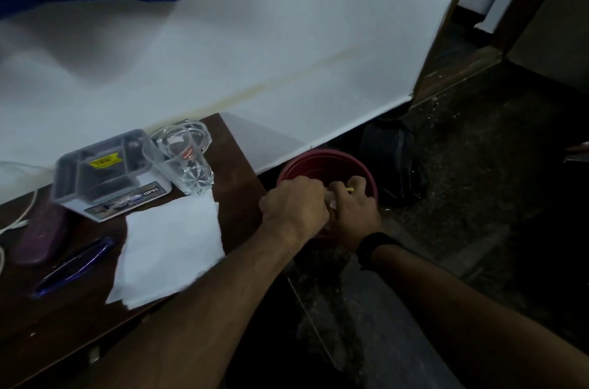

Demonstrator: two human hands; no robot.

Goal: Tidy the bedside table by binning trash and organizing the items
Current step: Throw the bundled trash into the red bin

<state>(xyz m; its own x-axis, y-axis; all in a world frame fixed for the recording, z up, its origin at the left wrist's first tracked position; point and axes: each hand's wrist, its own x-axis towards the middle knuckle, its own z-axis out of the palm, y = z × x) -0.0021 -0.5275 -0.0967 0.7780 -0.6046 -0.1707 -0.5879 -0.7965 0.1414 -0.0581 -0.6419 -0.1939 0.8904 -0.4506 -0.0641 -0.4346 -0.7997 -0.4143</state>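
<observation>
Over the red bin point(325, 162) right of the tabletop point(237, 162), both hands meet, left grip point(294, 202) and right grip point(353, 207) clamped on crumpled trash point(331, 197).

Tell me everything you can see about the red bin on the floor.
The red bin is a round, open-topped bucket that looks like plastic, standing upright on the dark floor right of the bedside table, near the white wall. Only its far rim and inner wall show; both hands, left hand and right hand, hover over its mouth clutching small whitish scraps.
</observation>
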